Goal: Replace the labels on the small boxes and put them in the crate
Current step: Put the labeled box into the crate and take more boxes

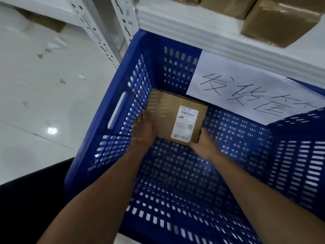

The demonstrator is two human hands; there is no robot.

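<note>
A small brown cardboard box [167, 113] with a white shipping label [185, 125] on top lies in the far left corner of the blue perforated crate [112, 143]. My left hand [143, 132] lies against the box's left near side with its fingers straight, blurred by motion. At the box's near right corner, my right hand [204, 143] holds the edge with the thumb up along the side. Both forearms reach down into the crate.
A white paper sheet with handwritten characters [246, 88] hangs over the crate's far wall. A white metal shelf [211, 32] above carries brown cartons [279, 20]. Shelf uprights [98, 32] stand at the upper left over a glossy pale floor [44, 85].
</note>
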